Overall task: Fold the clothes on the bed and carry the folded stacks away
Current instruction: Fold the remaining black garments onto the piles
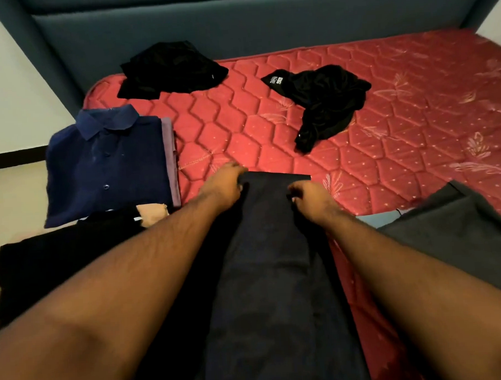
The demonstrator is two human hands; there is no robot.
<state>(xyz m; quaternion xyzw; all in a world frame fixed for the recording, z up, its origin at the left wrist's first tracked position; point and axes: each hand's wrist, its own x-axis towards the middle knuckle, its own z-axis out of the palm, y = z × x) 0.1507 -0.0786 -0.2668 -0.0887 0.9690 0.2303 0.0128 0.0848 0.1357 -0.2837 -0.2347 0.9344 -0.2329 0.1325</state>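
Observation:
A long dark navy garment (272,260) lies lengthwise on the red mattress (399,131), running from the near edge to the middle. My left hand (226,182) grips its far left corner. My right hand (310,198) pinches its far right edge. A folded navy shirt (107,164) sits on a stack at the left, with a purple piece under it. Two crumpled black garments lie farther back: one (172,69) near the headboard, one (325,100) toward the middle.
A black garment (60,261) lies at the near left beside the stack. A grey cloth (457,226) hangs over the near right edge. The blue padded headboard (236,21) runs along the back. Pale floor shows at the left.

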